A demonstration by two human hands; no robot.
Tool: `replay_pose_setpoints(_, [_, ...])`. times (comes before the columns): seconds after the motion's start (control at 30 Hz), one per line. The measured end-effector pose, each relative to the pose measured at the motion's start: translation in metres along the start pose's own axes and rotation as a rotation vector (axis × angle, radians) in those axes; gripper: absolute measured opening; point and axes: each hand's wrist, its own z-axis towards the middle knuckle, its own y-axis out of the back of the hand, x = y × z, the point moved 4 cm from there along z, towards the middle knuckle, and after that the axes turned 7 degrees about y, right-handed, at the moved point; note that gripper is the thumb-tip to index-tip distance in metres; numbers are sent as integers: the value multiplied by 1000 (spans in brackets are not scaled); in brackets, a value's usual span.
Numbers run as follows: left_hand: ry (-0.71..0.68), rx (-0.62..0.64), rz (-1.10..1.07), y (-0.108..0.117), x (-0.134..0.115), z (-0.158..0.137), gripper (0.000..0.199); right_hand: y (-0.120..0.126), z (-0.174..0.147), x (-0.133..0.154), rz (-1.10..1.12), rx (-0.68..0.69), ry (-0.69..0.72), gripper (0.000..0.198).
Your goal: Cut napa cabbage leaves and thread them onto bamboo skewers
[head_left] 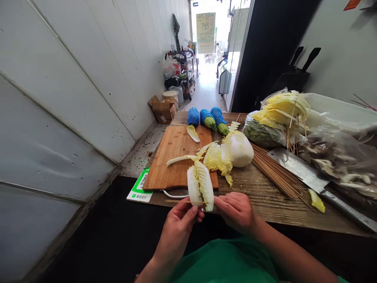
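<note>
My left hand [179, 222] pinches the lower end of a pair of napa cabbage leaves [201, 186], pale with yellow frilled edges, upright in front of me. A thin bamboo skewer [176, 201] runs crosswise at their base, its far end sticking out to the left. From the right, my right hand [237, 210] is closed at the leaves' edge, in line with the skewer; its grip on the stick is mostly hidden. Just beyond lie loose cabbage leaves [216, 157] and a cut napa cabbage [238, 148].
A wooden cutting board [165, 165] lies at left, beside a green payment sign [140, 186]. Zucchini in blue foam nets [209, 118] sit behind. At right are loose skewers [273, 171], a cleaver [300, 169], skewered cabbage [284, 108] and bagged mushrooms [347, 161].
</note>
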Motion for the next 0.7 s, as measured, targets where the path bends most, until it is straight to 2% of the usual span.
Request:
replay_pose_setpoints(0.07, [-37,5,-16,-2,-2,-2,21,2,0,2,-18,-22,28,28])
replay_pose_setpoints(0.13, [-8,11,-43,-3,0,0,20,-1,1,2,-30,11,9,26])
replay_pose_setpoints(0.27, [107,-42,-81,1,10,9,20,-13,3,-2,-62,172,-70,20])
replay_pose_setpoints(0.37, [142,-59,-89,3,14,12,21,-19,3,-4,-81,253,-90,20])
replay_pose_setpoints(0.7, [153,-61,-69,1,11,12,22,-21,2,-5,-91,267,-110,19])
